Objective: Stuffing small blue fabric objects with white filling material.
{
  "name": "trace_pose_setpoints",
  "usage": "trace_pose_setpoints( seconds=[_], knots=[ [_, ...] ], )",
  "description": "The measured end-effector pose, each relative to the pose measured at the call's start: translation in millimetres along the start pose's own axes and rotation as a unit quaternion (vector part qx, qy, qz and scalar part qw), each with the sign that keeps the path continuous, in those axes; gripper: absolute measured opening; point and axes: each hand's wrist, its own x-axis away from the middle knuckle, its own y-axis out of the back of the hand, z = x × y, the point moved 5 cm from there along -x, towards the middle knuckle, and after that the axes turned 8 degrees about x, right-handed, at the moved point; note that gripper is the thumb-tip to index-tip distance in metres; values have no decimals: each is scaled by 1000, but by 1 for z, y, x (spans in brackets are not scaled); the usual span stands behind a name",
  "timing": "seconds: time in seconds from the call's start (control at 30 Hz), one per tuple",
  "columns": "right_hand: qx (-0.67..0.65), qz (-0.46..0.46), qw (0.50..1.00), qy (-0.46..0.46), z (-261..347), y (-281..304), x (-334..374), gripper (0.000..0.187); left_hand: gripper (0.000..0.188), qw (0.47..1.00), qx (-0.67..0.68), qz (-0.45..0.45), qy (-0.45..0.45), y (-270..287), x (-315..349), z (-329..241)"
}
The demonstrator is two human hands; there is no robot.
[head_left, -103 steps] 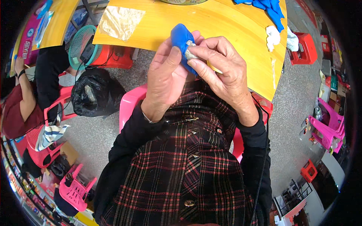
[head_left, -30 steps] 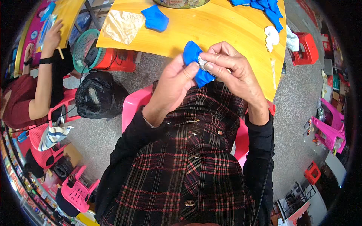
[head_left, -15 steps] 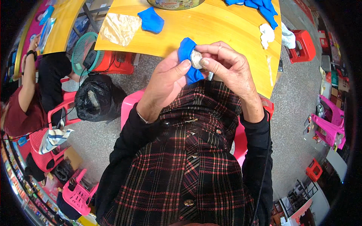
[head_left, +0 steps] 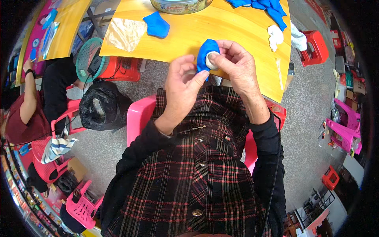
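Note:
My right hand (head_left: 237,67) pinches a small blue cloth piece (head_left: 204,53) above the table's front edge. A round whitish wad (head_left: 212,60), perhaps stuffing, shows at its opening, with my right thumb pressed on it. On the other side my left hand (head_left: 181,85) has its fingers apart. Its thumb tip is at the lower end of the blue cloth; whether it touches cannot be made out. Another blue cloth piece (head_left: 156,25), angular and plump, lies on the yellow table (head_left: 185,37) beside a crumpled beige sheet (head_left: 124,34).
A round tin (head_left: 181,7) stands at the table's far side. Several blue pieces (head_left: 268,7) and white stuffing (head_left: 275,37) lie at the right. A black bag (head_left: 103,106) and a teal basket (head_left: 89,59) are at the left, near a seated person (head_left: 25,106).
My left hand has loosened from the blue cloth and moved slightly left and down, fingers spreading. My right hand has turned the cloth and shifted it slightly right, thumb now on the wad.

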Motion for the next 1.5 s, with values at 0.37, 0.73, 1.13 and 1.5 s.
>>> trace_pose_setpoints(
  seconds=[0.37, 0.73, 1.13, 1.5],
  knots=[
    [-77, -54, 995, -18, -13, -1, -3, 35, 19, 839, -405, 14, -363, -16, -9, -26],
    [303, 32, 930, 208, 17, -1, 2, 45, 16, 838, -404, 2, -367, -3, -20, -22],
    [506, 119, 743, 421, 23, -14, -16, 21, 16, 820, -412, 52, -394, 3, -24, -19],
    [578, 177, 685, 408, 31, -32, -23, 8, 17, 803, -404, 22, -437, 14, -21, -14]
  ],
)
